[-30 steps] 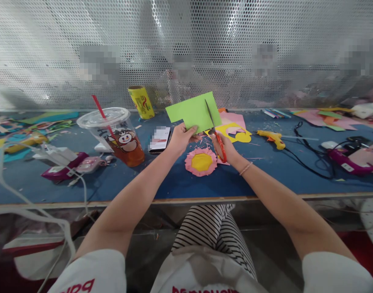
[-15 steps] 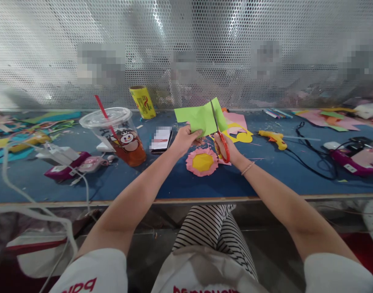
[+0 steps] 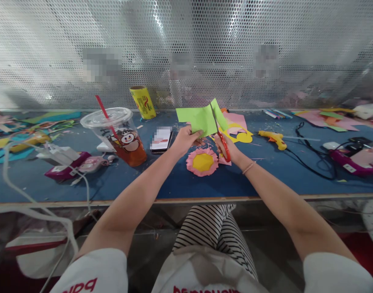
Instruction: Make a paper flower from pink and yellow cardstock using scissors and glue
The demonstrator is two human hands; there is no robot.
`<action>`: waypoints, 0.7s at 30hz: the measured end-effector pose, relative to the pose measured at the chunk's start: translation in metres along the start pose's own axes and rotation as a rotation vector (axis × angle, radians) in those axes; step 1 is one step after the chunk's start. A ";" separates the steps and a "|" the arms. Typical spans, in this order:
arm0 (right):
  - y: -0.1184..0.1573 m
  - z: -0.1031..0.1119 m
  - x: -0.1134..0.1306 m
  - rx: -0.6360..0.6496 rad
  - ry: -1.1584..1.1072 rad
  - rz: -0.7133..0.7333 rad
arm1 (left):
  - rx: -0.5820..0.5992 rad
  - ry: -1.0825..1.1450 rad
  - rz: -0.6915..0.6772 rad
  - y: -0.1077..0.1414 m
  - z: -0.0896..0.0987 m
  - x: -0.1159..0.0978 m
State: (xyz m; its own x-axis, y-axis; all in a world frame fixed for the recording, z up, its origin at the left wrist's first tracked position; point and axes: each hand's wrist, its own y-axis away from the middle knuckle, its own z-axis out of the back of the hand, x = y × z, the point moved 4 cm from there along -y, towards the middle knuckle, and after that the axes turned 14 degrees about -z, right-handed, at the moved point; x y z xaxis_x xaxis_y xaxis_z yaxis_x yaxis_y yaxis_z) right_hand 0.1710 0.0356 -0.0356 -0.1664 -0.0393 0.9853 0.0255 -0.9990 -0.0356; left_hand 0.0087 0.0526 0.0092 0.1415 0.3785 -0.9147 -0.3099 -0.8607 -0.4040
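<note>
My left hand (image 3: 189, 138) pinches the lower edge of a bright green sheet of paper (image 3: 200, 120), held up above the table. Red-handled scissors (image 3: 223, 145) are in my right hand (image 3: 227, 148), their blades lying across the right part of the sheet. To the right of the blades a flap of the paper stands at an angle. Just below both hands a paper flower (image 3: 202, 162) with a pink crinkled rim and yellow centre lies on the table. Yellow paper pieces (image 3: 243, 135) lie behind my right hand.
A plastic cup of drink (image 3: 125, 140) with a red straw, a phone (image 3: 162, 139) and a yellow tube (image 3: 142, 102) stand or lie to the left. On the right are a yellow glue gun (image 3: 273, 139) with its cord and a purple power strip (image 3: 354, 161). A perforated metal screen (image 3: 217, 53) rises behind.
The green sheet and both hands have shifted very slightly to the right. My grip on the paper and on the scissors looks the same.
</note>
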 end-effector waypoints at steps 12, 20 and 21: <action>0.003 0.004 0.004 -0.047 0.091 -0.022 | 0.082 -0.238 -0.078 0.000 0.000 -0.004; 0.011 0.002 0.015 -0.082 0.034 -0.040 | 0.134 -0.266 -0.115 0.003 -0.003 -0.007; 0.012 0.002 0.015 -0.090 0.036 -0.035 | 0.133 -0.269 -0.116 0.004 -0.003 -0.008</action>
State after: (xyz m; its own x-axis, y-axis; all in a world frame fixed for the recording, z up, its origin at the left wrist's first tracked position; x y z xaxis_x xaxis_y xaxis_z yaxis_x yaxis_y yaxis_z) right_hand 0.1710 0.0230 -0.0207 -0.2010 -0.0035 0.9796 -0.0692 -0.9974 -0.0178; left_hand 0.0096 0.0448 0.0146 -0.0652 0.5629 -0.8240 -0.4292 -0.7612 -0.4861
